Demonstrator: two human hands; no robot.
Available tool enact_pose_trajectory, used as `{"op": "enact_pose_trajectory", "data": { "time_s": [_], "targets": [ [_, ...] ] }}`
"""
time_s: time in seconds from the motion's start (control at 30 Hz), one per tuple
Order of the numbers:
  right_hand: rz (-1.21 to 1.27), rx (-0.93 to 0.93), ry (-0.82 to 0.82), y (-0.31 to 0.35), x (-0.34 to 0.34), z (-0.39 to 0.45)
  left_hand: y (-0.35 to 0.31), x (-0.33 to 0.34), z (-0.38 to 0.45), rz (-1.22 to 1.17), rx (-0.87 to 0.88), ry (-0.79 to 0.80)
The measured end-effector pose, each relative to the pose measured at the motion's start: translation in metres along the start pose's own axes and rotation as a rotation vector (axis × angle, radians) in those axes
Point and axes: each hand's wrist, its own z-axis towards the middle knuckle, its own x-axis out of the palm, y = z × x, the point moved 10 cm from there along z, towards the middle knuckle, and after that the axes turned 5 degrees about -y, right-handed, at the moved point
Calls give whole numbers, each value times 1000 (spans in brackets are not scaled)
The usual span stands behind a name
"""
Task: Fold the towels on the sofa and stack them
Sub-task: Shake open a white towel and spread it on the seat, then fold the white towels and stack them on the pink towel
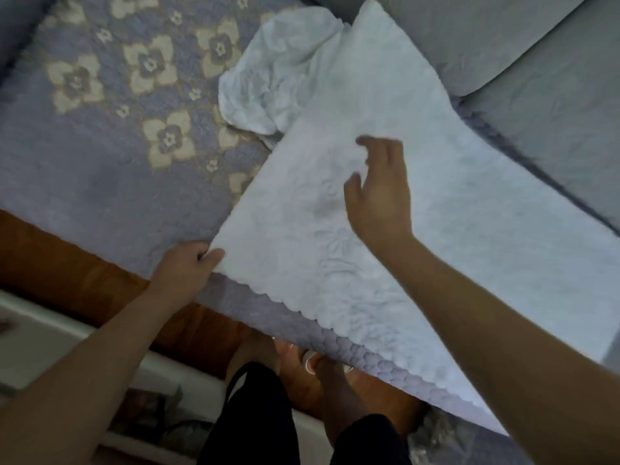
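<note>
A large pale-blue towel (453,229) with a scalloped front edge lies spread flat along the sofa seat. My left hand (188,266) pinches its near left corner at the seat's front edge. Over the middle of the towel is my right hand (379,193), fingers loosely spread and holding nothing; whether it touches the cloth is unclear. A second pale towel (268,78) lies crumpled in a heap just beyond the spread one, at its far left side.
The sofa seat carries a lavender quilted cover (100,146) with cream flowers. Grey back cushions (536,78) run along the right. Below the seat edge are a wooden floor (67,270), my legs and feet (302,380), and a white low surface (40,347).
</note>
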Motion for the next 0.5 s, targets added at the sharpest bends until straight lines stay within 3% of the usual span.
{"op": "enact_pose_trajectory", "data": {
  "time_s": [0.13, 0.23, 0.3, 0.37, 0.4, 0.5],
  "targets": [
    [109, 709, 362, -79, 38, -225, -1, 1, -9, 4, 9, 1],
    [310, 1317, 429, -105, 51, -356, -4, 2, -12, -3, -8, 45],
    [565, 1636, 331, -102, 56, -395, -16, 2, -18, -36, -12, 70],
    [907, 1857, 119, -94, 62, -401, -35, -1, -35, -100, -33, 63],
    [1034, 1909, 31, -87, 63, -395, -47, -3, -47, -121, -42, 46],
    [1346, 1941, -23, -52, 71, -372, -77, -8, -85, -244, -1, -2]
  ]
}}
